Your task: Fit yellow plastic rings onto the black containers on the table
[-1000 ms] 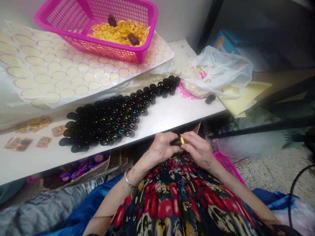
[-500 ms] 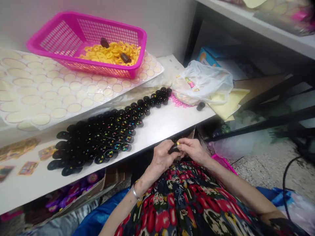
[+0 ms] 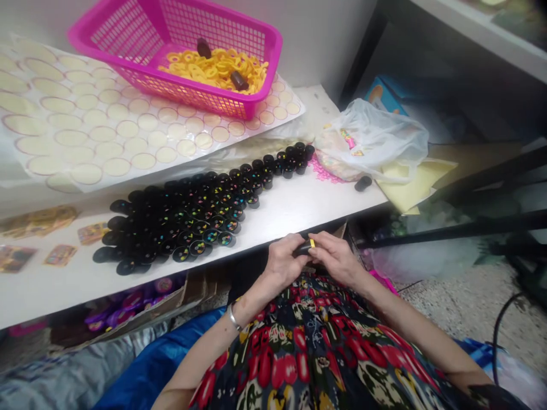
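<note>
Head view: a white table (image 3: 290, 208) set against a pale wall, with a speckled floor at lower right. Below the table's front edge, over a lap in a red-and-black floral dress (image 3: 307, 353), the left hand (image 3: 284, 262) and the right hand (image 3: 337, 259) meet on a small black cylindrical tube with a yellow ring (image 3: 306, 246) at its right end; the left grip is closed around the tube's body, and the right grip is narrow, its fingertips pinching the ringed end. On the table lies a dense block of black cylindrical tubes with multicoloured dotted ends (image 3: 200, 210). Behind it lie a clear sheet of round cream stickers (image 3: 106, 131) and a pink plastic mesh basket (image 3: 128, 40) holding loose yellow rings (image 3: 213, 62). A translucent plastic bag (image 3: 380, 139) rests at the table's right end.
</note>
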A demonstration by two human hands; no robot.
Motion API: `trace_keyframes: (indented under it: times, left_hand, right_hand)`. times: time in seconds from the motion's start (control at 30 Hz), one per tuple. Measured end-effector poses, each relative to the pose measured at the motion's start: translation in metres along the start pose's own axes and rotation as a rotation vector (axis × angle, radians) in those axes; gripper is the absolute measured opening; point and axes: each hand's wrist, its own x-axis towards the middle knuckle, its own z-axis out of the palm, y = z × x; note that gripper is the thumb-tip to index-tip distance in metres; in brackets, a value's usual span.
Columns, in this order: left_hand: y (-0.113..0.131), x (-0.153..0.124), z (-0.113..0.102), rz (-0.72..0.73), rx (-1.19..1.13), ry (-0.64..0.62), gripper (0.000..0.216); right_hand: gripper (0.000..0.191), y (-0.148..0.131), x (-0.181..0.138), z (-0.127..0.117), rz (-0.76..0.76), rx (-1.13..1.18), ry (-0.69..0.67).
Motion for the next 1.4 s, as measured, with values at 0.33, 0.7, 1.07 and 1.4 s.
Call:
trace_keyframes:
  times: [0.33, 0.7, 1.07, 1.4]
  left_hand:
    - [-0.001, -0.002, -0.003, -0.025, -0.060, -0.006, 0.021]
    - [0.000, 0.002, -0.001, -0.420, -0.305, -0.171, 0.025]
    - [0.003, 0.017, -0.008, -0.350, -0.031, -0.160, 0.015]
    - [-0.011, 0.021, 0.003, 0.056, 0.160, -0.006, 0.021]
  right_hand:
    - [0.033, -0.004, 0.005, -0.007, 0.046, -0.007, -0.072]
    - [0.027, 0.000, -0.002, -0.006, 0.039, 0.012, -0.110]
    - [0.022, -0.003, 0.014, -0.002, 0.215, 0.119, -0.136]
    - [0.028, -0.002, 0.018, -0.004, 0.213, 0.087, -0.069]
